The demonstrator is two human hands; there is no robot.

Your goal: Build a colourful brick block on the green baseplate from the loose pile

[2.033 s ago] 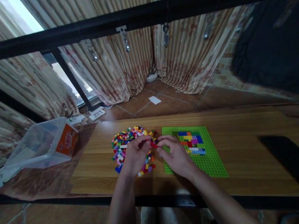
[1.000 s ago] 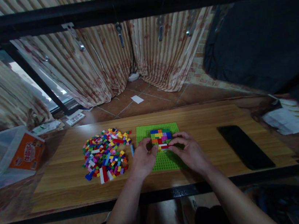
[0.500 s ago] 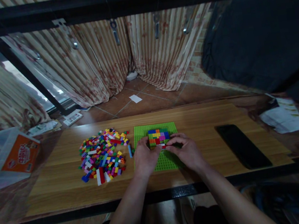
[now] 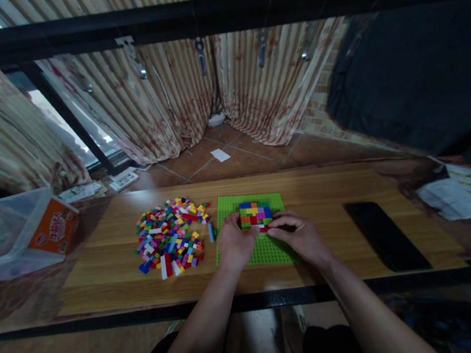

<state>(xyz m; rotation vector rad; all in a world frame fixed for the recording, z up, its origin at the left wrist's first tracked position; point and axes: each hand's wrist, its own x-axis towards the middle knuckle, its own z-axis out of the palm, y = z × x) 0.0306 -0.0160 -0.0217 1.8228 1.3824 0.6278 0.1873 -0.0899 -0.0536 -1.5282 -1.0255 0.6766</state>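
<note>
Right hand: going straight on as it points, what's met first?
Likely the red brick at the near edge of the brick build; depth is unclear, the right hand may already touch it.

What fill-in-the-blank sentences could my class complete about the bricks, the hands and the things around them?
1. The studded baseplate beneath the built block of bricks is ____ in colour.
2. The loose brick pile lies to the ____ of the baseplate, nearer the left hand.
3. On the wooden board, the flat black slab lies nearer the ____ hand.
4. The label on the clear plastic box is mainly ____.

Missing words: green; left; right; orange.
</note>
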